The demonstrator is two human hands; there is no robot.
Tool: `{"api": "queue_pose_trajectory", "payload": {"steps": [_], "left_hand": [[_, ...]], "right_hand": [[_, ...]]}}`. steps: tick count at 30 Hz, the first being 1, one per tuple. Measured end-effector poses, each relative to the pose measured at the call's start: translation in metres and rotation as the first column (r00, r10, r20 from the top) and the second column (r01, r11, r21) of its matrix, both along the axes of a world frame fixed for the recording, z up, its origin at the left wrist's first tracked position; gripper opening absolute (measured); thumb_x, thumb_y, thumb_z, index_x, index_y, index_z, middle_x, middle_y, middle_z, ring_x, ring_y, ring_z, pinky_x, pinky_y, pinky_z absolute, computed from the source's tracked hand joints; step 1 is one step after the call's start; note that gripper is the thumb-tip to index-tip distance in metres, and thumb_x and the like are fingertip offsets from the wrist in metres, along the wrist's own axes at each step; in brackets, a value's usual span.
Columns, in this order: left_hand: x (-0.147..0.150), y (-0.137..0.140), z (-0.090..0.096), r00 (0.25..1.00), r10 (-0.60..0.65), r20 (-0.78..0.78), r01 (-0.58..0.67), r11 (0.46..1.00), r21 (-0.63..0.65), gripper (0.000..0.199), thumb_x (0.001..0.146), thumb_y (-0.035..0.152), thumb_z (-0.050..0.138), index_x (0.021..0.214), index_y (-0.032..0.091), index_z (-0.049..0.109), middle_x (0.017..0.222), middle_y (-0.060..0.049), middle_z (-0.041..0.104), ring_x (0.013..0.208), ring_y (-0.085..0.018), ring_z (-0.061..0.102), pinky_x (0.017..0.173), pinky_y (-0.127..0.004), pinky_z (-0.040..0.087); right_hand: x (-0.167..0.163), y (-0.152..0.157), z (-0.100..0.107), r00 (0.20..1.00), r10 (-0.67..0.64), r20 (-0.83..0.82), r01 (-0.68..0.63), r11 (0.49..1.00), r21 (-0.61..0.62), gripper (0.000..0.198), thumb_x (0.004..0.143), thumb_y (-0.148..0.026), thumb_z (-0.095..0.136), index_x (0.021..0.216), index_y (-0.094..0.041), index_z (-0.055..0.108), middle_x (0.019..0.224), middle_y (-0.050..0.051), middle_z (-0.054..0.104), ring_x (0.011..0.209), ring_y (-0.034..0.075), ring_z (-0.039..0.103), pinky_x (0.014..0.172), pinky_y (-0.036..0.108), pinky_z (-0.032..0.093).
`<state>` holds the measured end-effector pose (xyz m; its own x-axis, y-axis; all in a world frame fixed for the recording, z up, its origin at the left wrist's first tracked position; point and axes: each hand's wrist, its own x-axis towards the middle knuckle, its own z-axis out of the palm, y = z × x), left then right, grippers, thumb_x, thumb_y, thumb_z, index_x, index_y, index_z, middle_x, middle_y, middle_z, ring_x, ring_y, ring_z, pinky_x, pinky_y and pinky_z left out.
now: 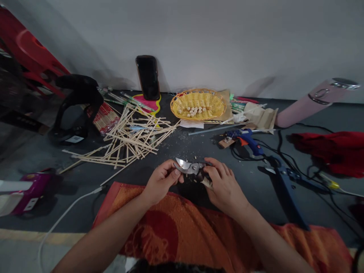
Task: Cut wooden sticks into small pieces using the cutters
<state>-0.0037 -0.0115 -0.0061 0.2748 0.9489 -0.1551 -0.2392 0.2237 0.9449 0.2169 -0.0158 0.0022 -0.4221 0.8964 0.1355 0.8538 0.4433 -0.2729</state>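
1. Stick pile [127, 140]: ten o'clock from the shears [195, 167].
2. Basket [187, 100]: twelve o'clock.
3. Right hand [224, 185]: three o'clock, curled around the handles.
4. Left hand [163, 180]: nine o'clock, fingers bent at the blades; cannot tell its grip.
5. The shears: between both hands.

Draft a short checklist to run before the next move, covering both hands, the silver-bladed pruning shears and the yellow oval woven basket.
1. Shears held by their handles: ok, the right hand grips the silver-bladed pruning shears there.
2. Fingers clear of the blades: not ok, the left hand has its fingertips right beside them.
3. Piece held in the left hand: cannot tell, the fingers hide it.
4. Small pale chunks in the yellow oval woven basket: ok, a cluster lies inside.
5. Dark grey tabletop free of debris: not ok, crumbs and bits lie around the shears.
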Motion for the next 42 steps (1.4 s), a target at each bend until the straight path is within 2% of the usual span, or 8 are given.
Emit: {"api": "queue_pose_trajectory", "payload": {"steps": [8, 12, 14, 18, 23, 31, 37, 42], "left_hand": [[-0.0003, -0.0003, 0.0005, 0.998, 0.01, 0.061, -0.01, 1.0, 0.004, 0.022, 0.087, 0.036, 0.06, 0.08, 0.016, 0.055, 0.064, 0.0, 0.059, 0.054, -0.008, 0.042, 0.053, -0.021, 0.029], [-0.0013, -0.0007, 0.0004, 1.0, 0.019, 0.004, -0.019, 1.0, 0.01, 0.022, 0.086, 0.036, 0.061, 0.079, 0.016, 0.055, 0.063, -0.001, 0.061, 0.052, -0.008, 0.041, 0.052, -0.021, 0.029], [-0.0017, -0.0013, 0.0005, 1.0, 0.001, -0.009, -0.001, 1.0, 0.011, 0.024, 0.086, 0.037, 0.061, 0.077, 0.015, 0.055, 0.063, -0.001, 0.061, 0.051, -0.007, 0.04, 0.051, -0.021, 0.029], [-0.002, -0.0031, 0.0001, 1.0, -0.014, 0.021, 0.014, 1.0, -0.001, 0.024, 0.087, 0.036, 0.06, 0.076, 0.015, 0.054, 0.064, -0.001, 0.062, 0.05, -0.007, 0.038, 0.05, -0.021, 0.028], [-0.0016, -0.0043, 0.0014, 0.998, -0.007, 0.066, 0.009, 0.999, -0.036, 0.023, 0.087, 0.034, 0.06, 0.077, 0.015, 0.053, 0.064, -0.001, 0.062, 0.048, -0.006, 0.038, 0.049, -0.021, 0.027], [-0.0031, -0.0032, 0.004, 0.992, -0.034, 0.119, 0.042, 0.997, -0.063, 0.022, 0.086, 0.035, 0.062, 0.078, 0.015, 0.055, 0.061, 0.0, 0.061, 0.044, -0.005, 0.036, 0.046, -0.02, 0.023], [-0.0078, -0.0033, 0.0044, 0.972, -0.103, 0.212, 0.14, 0.976, -0.167, 0.024, 0.079, 0.037, 0.069, 0.079, 0.015, 0.059, 0.052, 0.0, 0.057, 0.041, -0.006, 0.039, 0.042, -0.019, 0.02], [-0.0086, -0.0018, 0.0064, 0.963, -0.122, 0.241, 0.177, 0.958, -0.225, 0.023, 0.079, 0.037, 0.069, 0.079, 0.016, 0.06, 0.051, 0.0, 0.057, 0.038, -0.005, 0.035, 0.039, -0.019, 0.015]], "right_hand": [[0.0011, 0.0014, -0.0038, 0.998, 0.006, -0.065, -0.006, 1.0, -0.004, 0.031, 0.075, -0.009, 0.051, 0.104, -0.019, 0.049, 0.129, 0.013, 0.052, 0.109, 0.027, 0.05, 0.087, 0.042, 0.042], [0.0003, 0.0016, -0.0023, 1.0, -0.008, -0.018, 0.008, 1.0, -0.016, 0.06, 0.074, -0.012, 0.052, 0.132, -0.014, 0.037, 0.129, 0.016, 0.052, 0.108, 0.028, 0.051, 0.087, 0.042, 0.042], [-0.0005, 0.0011, -0.0005, 0.999, 0.007, 0.036, -0.005, 0.999, -0.053, 0.069, 0.074, -0.014, 0.053, 0.14, -0.014, 0.031, 0.122, 0.015, 0.055, 0.104, 0.028, 0.053, 0.086, 0.04, 0.043], [-0.0025, -0.0005, 0.0004, 0.996, -0.005, 0.086, 0.01, 0.998, -0.065, 0.058, 0.079, -0.018, 0.053, 0.136, -0.016, 0.04, 0.104, 0.012, 0.06, 0.094, 0.025, 0.056, 0.084, 0.037, 0.043], [-0.002, -0.0013, -0.0026, 0.996, 0.012, 0.087, -0.009, 0.999, -0.036, 0.048, 0.084, -0.016, 0.047, 0.132, -0.016, 0.044, 0.096, 0.011, 0.061, 0.087, 0.023, 0.057, 0.081, 0.034, 0.044], [-0.0003, 0.0033, -0.0004, 0.996, 0.026, 0.088, -0.023, 0.999, -0.036, 0.054, 0.082, -0.014, 0.047, 0.135, -0.015, 0.039, 0.105, 0.012, 0.06, 0.093, 0.024, 0.055, 0.084, 0.037, 0.043], [0.0048, 0.0063, 0.0014, 0.993, 0.082, 0.083, -0.078, 0.996, -0.05, 0.066, 0.078, -0.012, 0.049, 0.141, -0.016, 0.032, 0.119, 0.013, 0.056, 0.103, 0.027, 0.051, 0.086, 0.039, 0.041], [0.0045, 0.0064, -0.0005, 0.996, 0.067, 0.063, -0.063, 0.996, -0.063, 0.057, 0.082, -0.013, 0.047, 0.138, -0.017, 0.037, 0.113, 0.012, 0.058, 0.1, 0.025, 0.052, 0.087, 0.038, 0.041]]}}
